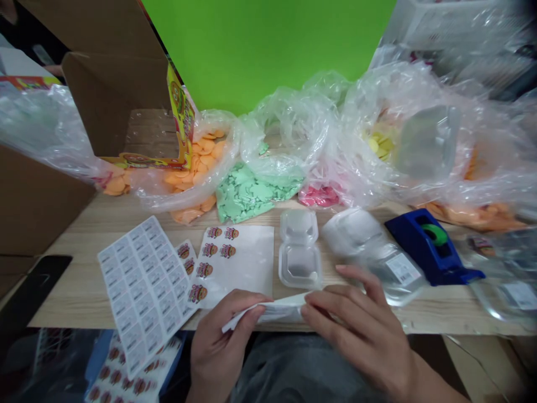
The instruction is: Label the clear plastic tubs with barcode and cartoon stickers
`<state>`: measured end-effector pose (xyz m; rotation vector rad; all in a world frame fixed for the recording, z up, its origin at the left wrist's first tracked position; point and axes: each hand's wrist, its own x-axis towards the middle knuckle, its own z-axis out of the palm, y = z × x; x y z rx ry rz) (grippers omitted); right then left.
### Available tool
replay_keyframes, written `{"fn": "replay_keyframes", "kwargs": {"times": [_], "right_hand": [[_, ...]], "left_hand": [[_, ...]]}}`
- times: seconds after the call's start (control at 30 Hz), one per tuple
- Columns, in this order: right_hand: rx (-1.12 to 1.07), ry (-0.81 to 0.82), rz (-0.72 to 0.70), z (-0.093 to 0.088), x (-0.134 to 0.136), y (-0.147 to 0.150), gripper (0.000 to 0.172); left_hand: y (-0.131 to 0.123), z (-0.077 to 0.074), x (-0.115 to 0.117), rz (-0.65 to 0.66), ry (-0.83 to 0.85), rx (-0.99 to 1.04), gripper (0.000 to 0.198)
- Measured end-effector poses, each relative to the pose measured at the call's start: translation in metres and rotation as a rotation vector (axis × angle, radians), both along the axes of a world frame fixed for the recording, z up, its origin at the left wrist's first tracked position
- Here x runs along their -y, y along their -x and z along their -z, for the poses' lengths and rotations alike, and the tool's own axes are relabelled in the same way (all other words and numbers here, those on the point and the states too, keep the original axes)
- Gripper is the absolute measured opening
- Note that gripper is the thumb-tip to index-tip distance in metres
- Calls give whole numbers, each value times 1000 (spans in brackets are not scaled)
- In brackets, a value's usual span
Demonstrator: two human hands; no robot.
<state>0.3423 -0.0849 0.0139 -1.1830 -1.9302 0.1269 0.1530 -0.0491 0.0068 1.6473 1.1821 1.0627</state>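
Observation:
Between my two hands, at the front edge of the table, is a folded white paper, seen nearly edge-on. My left hand pinches its left end between thumb and fingers. The fingertips of my right hand close on the right end, with the index finger raised. Just beyond lies an open clear plastic clamshell box. A white sticker sheet with several burger stickers rests to its left. Further left, a sheet of barcode labels overhangs the table edge.
Several clear boxes and a blue tape dispenser stand at right. Along the back are plastic bags of orange pieces, green pieces and pink pieces. An open cardboard display box stands back left; a black phone-like object lies left.

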Motion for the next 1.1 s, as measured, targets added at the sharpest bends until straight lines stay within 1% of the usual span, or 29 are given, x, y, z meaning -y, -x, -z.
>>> {"fn": "replay_keyframes", "kwargs": {"times": [0.07,0.1,0.17,0.2,0.23,0.27,0.3,0.33,0.37,0.43,0.5,0.6,0.73,0.87,0.93,1.0,1.1], "right_hand": [[-64,-7,-44,-2,3,0,16],[-126,25,-80,-4,4,-2,14],[-408,138,-144,-8,2,-10,15],[-575,199,-126,-9,-1,-16,17],[-712,256,-70,-7,-5,-22,15],[-806,309,10,-4,-11,-27,11],[-830,360,95,1,-18,-32,4],[-771,415,162,9,-25,-35,3],[-686,479,192,17,-33,-37,6],[-569,608,162,36,-45,-36,12],[-502,683,112,51,-52,-32,22],[-428,724,53,60,-57,-28,34],[-340,718,37,60,-60,-29,35],[-232,675,69,60,-61,-26,37],[-173,638,93,62,-59,-21,37],[-123,587,151,66,-57,-16,38],[-83,486,281,74,-53,-14,36]], "left_hand": [[0,1,1,-45,37,-17,23],[2,4,0,-60,51,-37,22],[8,10,-2,-68,43,-61,20],[11,14,-3,-44,18,-61,20],[14,17,-4,9,-16,-62,20],[16,21,-6,86,-49,-70,21],[17,24,-8,184,-76,-92,21],[17,26,-9,288,-94,-129,20],[15,28,-10,378,-107,-176,18],[10,31,-10,489,-134,-273,12],[3,32,-10,530,-171,-347,9],[-3,33,-9,559,-202,-407,7],[-7,35,-12,599,-162,-475,6],[-12,38,-16,633,-79,-574,8],[-14,39,-18,624,-58,-616,8],[-16,39,-21,601,-60,-637,8],[-14,43,-24,600,-98,-642,10]]}}
